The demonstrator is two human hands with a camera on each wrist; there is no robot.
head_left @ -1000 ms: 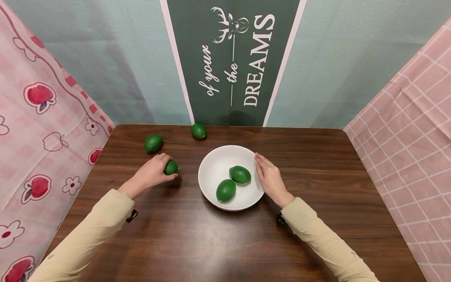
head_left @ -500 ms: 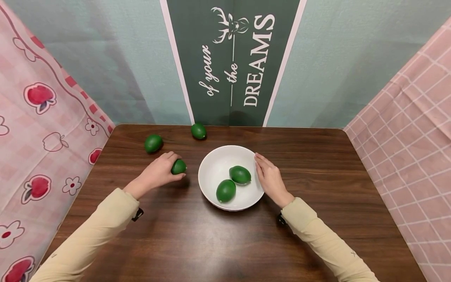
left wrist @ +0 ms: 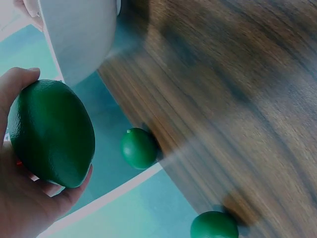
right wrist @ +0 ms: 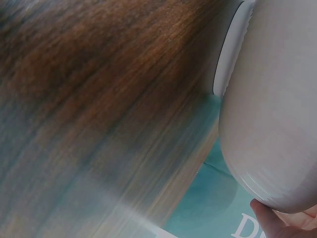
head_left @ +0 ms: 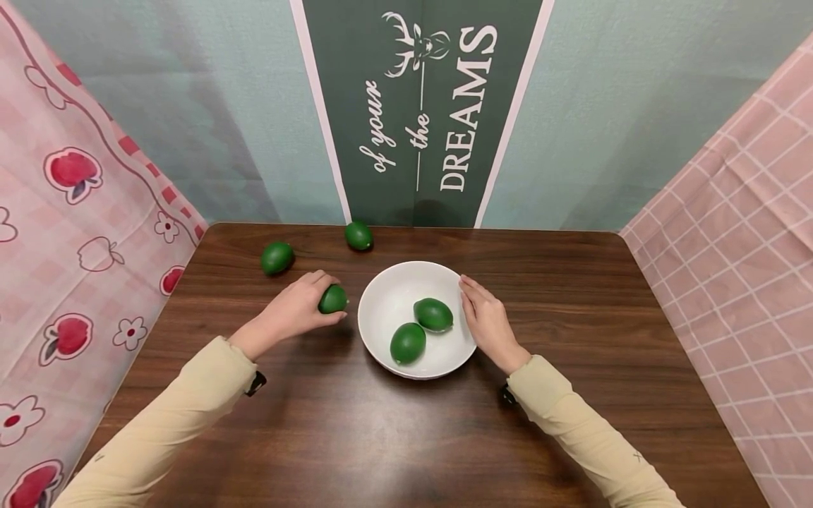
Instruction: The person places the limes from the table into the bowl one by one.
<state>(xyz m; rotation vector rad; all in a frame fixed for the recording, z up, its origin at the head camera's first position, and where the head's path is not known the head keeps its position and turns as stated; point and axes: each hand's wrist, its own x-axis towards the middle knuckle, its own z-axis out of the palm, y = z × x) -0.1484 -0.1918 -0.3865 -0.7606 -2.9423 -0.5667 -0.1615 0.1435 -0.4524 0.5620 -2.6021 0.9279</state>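
My left hand [head_left: 297, 308] grips a green lime [head_left: 333, 299] just left of the white bowl [head_left: 381, 289]. In the left wrist view, thumb and fingers curl round that lime [left wrist: 52, 134], and a shadow on the table suggests it is raised. Two more limes lie inside the bowl, one lime [head_left: 433, 315] toward the back and another lime [head_left: 408, 343] toward the front. My right hand [head_left: 490, 323] rests with straight fingers against the bowl's right side. The right wrist view shows the bowl's outer wall [right wrist: 272, 99] with fingertips at its edge.
Two limes lie on the brown wooden table [head_left: 394, 437]: one lime [head_left: 276, 258] at the back left, one lime [head_left: 358, 236] by the back edge. Printed cloths hang behind the table and on both sides.
My left hand has carried the lime rightward, closer to the bowl. The right hand, the bowl and the other limes have stayed in place.
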